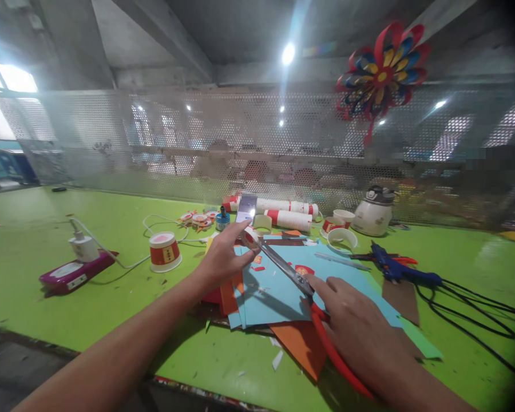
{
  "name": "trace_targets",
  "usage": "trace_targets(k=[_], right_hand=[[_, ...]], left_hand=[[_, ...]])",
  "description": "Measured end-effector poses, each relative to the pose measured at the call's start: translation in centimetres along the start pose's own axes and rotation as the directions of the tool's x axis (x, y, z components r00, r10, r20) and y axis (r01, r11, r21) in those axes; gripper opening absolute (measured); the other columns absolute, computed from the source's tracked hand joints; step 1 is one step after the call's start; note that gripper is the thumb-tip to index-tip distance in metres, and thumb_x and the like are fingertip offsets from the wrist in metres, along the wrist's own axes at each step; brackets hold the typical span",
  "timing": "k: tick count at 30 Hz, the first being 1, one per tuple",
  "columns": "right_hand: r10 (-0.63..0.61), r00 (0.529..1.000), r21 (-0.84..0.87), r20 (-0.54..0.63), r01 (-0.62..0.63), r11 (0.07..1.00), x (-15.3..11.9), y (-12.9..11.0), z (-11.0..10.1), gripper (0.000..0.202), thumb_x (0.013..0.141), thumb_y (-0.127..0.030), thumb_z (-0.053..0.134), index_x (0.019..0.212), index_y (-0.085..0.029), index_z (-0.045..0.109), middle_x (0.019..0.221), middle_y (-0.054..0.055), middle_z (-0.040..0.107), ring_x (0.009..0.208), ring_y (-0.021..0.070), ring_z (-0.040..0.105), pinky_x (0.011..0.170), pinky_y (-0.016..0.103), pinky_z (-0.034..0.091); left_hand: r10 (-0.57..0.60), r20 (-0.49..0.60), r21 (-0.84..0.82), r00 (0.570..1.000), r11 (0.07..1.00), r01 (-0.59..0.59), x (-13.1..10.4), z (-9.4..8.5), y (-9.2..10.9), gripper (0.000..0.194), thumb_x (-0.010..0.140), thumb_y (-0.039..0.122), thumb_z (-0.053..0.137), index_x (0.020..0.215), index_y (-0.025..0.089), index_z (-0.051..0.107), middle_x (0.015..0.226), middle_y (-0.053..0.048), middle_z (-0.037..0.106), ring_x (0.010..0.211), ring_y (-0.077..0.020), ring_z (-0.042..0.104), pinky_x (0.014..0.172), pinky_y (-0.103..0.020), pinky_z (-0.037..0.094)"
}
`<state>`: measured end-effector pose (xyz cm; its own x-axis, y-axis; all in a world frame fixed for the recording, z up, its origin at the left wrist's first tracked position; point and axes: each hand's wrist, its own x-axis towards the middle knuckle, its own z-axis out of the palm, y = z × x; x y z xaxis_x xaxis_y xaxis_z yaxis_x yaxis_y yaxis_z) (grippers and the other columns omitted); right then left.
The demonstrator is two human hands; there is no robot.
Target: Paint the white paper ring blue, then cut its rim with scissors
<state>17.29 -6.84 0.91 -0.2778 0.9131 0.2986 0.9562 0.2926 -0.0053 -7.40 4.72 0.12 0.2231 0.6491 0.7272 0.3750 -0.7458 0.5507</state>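
Observation:
My left hand point(227, 252) pinches a small red and white paper piece point(250, 238) above the sheets. In my right hand point(352, 315) are scissors point(285, 268) with red handles, their blades pointing up and left to the paper piece. Light blue paper sheets point(278, 297) lie beneath, over orange paper point(302, 343). Small red scraps point(304, 269) rest on the blue paper. A phone point(246, 209) leans upright just behind my left hand.
A red and white paper cup point(165, 252) and a purple power strip point(79, 272) are on the left. Stacked cups point(289, 220) lie at the back. A blue glue gun point(397, 269) with black cable and a white jar point(373, 212) are on the right.

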Motion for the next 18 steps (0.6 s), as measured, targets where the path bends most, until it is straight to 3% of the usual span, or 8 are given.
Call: trace_targets(k=[10,18], right_hand=[[0.010,0.998,-0.011,0.058,-0.009,1.000,0.4,-0.2,-0.9,0.052,0.091,-0.009,0.043,0.140,-0.017,0.056,0.093,0.012,0.065,0.081,0.0299,0.069,0.067,0.040,0.051],[-0.111,0.991,-0.019,-0.075,0.109,0.994,0.3,0.9,-0.5,0.048,0.090,-0.006,0.042,0.134,-0.013,0.061,0.083,0.010,0.063,0.071,0.0284,0.067,0.064,0.040,0.051]], left_hand=[[0.036,0.017,0.016,0.999,0.999,-0.036,-0.1,0.1,0.4,0.058,0.082,0.026,0.069,0.138,0.018,0.055,0.124,-0.014,0.065,0.110,-0.0269,0.066,0.096,-0.044,0.059],[0.047,-0.050,-0.006,0.998,0.999,-0.048,-0.4,0.1,1.5,0.057,0.086,0.026,0.068,0.140,0.020,0.052,0.133,-0.015,0.059,0.107,-0.0242,0.068,0.099,-0.044,0.059]])
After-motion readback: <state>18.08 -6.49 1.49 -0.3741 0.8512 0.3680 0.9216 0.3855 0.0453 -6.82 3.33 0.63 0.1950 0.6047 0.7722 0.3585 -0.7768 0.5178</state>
